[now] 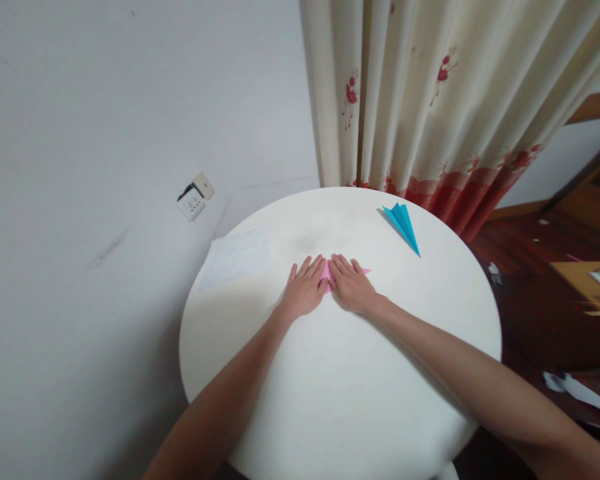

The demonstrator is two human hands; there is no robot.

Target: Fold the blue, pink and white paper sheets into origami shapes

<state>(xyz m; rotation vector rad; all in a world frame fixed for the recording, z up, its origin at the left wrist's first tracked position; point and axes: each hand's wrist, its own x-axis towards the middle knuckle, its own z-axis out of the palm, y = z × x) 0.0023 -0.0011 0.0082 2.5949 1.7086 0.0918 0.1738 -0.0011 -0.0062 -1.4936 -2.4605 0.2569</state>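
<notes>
A folded piece of pink paper (325,272) lies on the round white table (340,387), mostly covered by my hands. My left hand (305,287) rests flat over its left part, fingers stretched forward. On its right part my right hand (351,283) presses down, also flat with fingers extended. A pink pointed tip sticks out to the right of that hand. The thumbs almost meet over the paper. Farther back on the right lies a blue paper plane (403,227), its nose toward the near right, apart from both hands.
A white sheet of paper (237,257) lies at the table's left edge. Beside the table on the left is a wall with a socket (192,203). A floral curtain (420,100) hangs behind. At right, a wooden surface (575,280) holds papers.
</notes>
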